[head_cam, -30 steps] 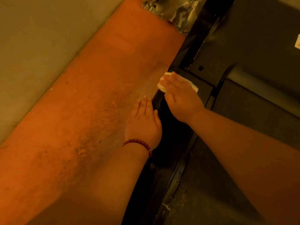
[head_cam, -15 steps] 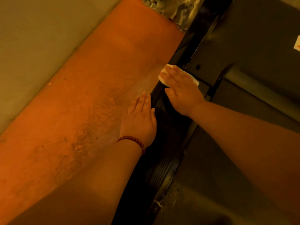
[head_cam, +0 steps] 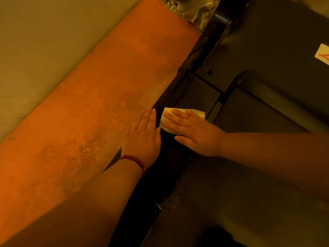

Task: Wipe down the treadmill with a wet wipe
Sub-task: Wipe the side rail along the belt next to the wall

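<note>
Currently mid-wipe: right hand (head_cam: 194, 135) presses wet wipe (head_cam: 168, 112) flat on treadmill rail (head_cam: 194, 93); left hand (head_cam: 142, 138) flat, empty. I'd sweep along next.

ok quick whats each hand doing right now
left hand: open, resting flat on the orange floor beside the treadmill side rail
right hand: open, pressing the wet wipe flat onto the side rail

Folded wet wipe (head_cam: 167, 113) lying on treadmill (head_cam: 197, 93) side rail.
The pale wipe is lying flat across the black rail beside the belt, the right hand (head_cam: 194, 134) pressing it down with straight fingers.
</note>
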Demonstrator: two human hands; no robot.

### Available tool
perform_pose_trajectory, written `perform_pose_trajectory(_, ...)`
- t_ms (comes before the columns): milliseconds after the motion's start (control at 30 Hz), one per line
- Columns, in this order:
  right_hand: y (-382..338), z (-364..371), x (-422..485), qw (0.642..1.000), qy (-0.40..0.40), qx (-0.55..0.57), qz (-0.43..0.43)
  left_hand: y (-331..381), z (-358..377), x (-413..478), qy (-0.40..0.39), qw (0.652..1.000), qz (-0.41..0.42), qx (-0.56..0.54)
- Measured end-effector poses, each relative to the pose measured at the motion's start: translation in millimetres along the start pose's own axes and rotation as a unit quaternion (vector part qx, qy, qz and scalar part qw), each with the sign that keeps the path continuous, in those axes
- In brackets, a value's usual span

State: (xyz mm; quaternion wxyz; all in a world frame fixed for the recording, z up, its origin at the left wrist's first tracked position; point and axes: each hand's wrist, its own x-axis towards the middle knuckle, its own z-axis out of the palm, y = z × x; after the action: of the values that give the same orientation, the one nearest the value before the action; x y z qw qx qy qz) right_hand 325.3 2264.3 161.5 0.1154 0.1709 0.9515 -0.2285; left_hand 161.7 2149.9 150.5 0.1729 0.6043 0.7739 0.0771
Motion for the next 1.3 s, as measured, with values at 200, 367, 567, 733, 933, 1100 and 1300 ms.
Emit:
perform_pose_trajectory(200,-6.4,1.0,-3.7,0.99,0.112,0.067,0.044,-3.0,11.7,-54.4,0.01,0.998,-0.034,0.056)
perform_pose_trajectory(367,-9.0,25.3,-1.7,0.984,0.159,0.037,0.075,-0.9,12.5,-52.8,0.019,0.997,-0.027,0.075)
perform_pose_trajectory(567,-28.4,40.4,-15.0,0.974,0.22,0.003,0.045,1.8,2.7,-57.9,-0.004,0.996,-0.016,0.085)
perform_pose_trajectory(733,-39.2,44.7,-28.8,0.985,0.169,-0.029,0.032,1.1,-10.6,-73.1,-0.006,0.995,-0.011,0.096)
perform_pose_trajectory(933,-59.6,29.8,-65.5,0.982,0.152,-0.11,-0.011,3.2,-30.4,-98.4,0.007,0.998,0.011,0.061)
perform_pose_trajectory(1100,-96.4,19.2,-94.2,0.971,0.199,-0.132,-0.003,21.3,-57.0,-115.6,0.04,0.994,0.085,0.056)
perform_pose_trajectory(1300,-148.5,15.8,-118.0,0.963,0.244,-0.112,0.027,26.3,-92.1,-153.6,0.019,0.991,0.111,0.068)
